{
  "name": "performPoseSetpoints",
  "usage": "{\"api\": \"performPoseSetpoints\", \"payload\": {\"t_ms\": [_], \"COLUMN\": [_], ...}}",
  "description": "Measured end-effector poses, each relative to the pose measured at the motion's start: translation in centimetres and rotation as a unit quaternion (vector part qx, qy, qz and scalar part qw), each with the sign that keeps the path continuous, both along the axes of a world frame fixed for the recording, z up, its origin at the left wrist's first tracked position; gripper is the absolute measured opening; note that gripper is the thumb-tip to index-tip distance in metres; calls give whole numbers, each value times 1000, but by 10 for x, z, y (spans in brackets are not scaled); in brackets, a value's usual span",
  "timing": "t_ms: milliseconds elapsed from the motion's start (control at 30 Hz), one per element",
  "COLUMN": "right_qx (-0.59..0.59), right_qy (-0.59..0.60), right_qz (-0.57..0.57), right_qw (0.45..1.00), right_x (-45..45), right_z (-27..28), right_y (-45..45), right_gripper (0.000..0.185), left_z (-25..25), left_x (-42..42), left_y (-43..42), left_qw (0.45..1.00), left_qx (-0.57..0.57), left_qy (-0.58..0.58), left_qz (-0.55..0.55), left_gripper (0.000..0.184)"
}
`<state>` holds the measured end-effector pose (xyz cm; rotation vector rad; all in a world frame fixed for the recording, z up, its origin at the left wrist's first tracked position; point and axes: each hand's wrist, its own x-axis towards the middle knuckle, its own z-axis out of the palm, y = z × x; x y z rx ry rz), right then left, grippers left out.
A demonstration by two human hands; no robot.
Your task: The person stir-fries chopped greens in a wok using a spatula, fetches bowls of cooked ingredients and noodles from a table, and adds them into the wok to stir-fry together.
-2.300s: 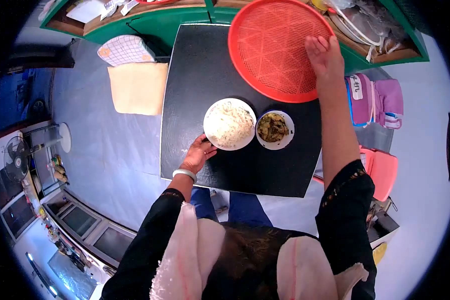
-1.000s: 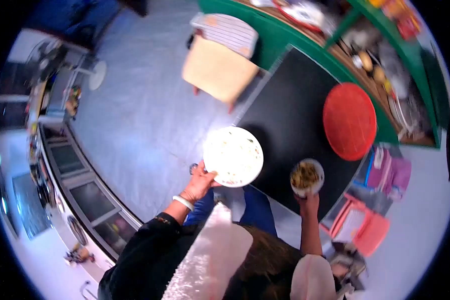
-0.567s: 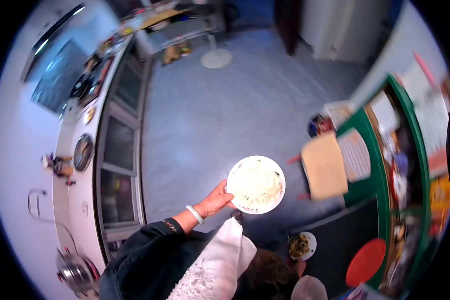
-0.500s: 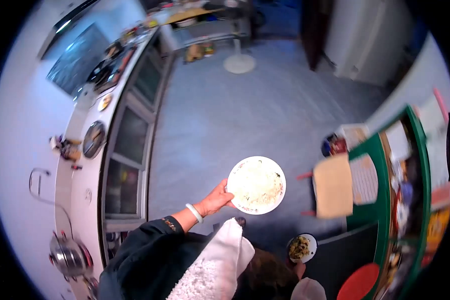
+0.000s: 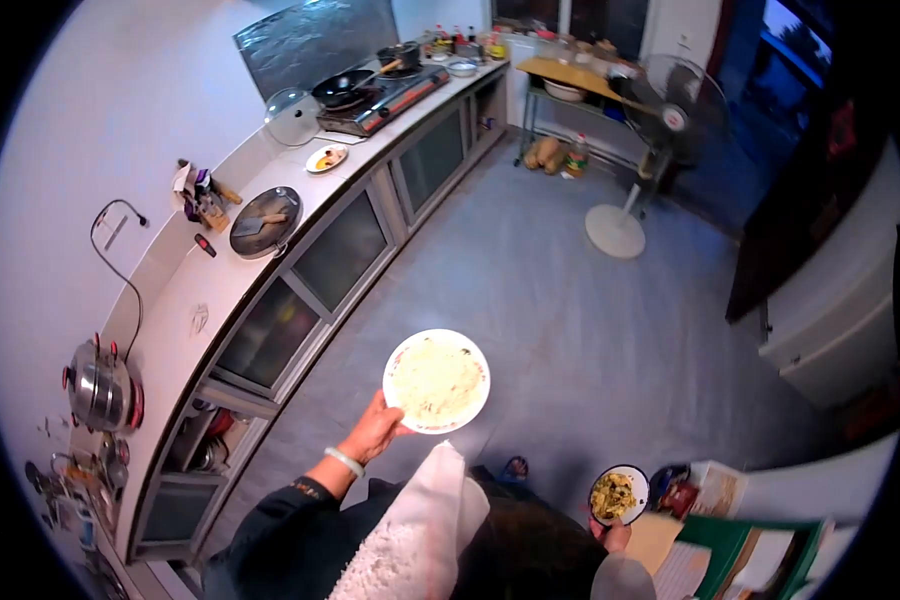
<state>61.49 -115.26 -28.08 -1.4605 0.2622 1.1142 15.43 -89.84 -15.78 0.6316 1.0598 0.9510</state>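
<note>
In the head view, we hold a white plate [image 5: 391, 381] of pale food in our left hand [image 5: 373, 430], its thumb and fingers pinching the lower-left rim; the plate is above the grey floor [image 5: 530, 310], well apart from the counter [image 5: 202, 325]. A pale bracelet [image 5: 345, 461] circles our left wrist. Our right hand [image 5: 616, 538] grips the lower edge of a bowl [image 5: 642, 489] of yellow-green food, though we cannot tell how each finger lies. Near that hand we see a tan chair seat [image 5: 653, 541]. On the counter sit a steel pot [image 5: 100, 387] and a gas stove [image 5: 382, 108]; a pedestal fan [image 5: 673, 118] stands across the floor.
</note>
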Motion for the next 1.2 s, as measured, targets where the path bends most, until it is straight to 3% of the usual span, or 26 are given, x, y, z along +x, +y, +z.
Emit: {"api": "performPoseSetpoints", "payload": {"t_ms": [167, 333, 500, 533, 833, 1067, 1200], "right_qx": [-30, 51, 92, 74, 85, 85, 88], "right_qy": [-24, -61, -39, -30, -5, -43, -70], "right_qz": [112, 242, 232, 214, 246, 334, 415], "right_qw": [993, 967, 968, 974, 965, 938, 903], "right_x": [43, 33, -30, -55, -115, -124, -161], "right_z": [34, 54, 43, 65, 70, 65, 108], "right_y": [175, 379, 539, 564, 726, 908, 1038], "right_gripper": [47, 44, 41, 40, 46, 51, 50], "left_z": [14, 24, 21, 14, 13, -7, -13], "left_x": [-15, -43, -106, -118, -188, -221, -240], "left_y": [32, 91, 205, 224, 435, 559, 620], "left_qw": [989, 961, 950, 950, 937, 896, 862], "left_qx": [-23, -30, -15, -11, 32, 41, 24], "left_qy": [-9, -16, -10, -12, -34, -66, -66], "left_qz": [146, 276, 311, 313, 347, 437, 502], "left_gripper": [57, 53, 54, 53, 57, 45, 45]}}
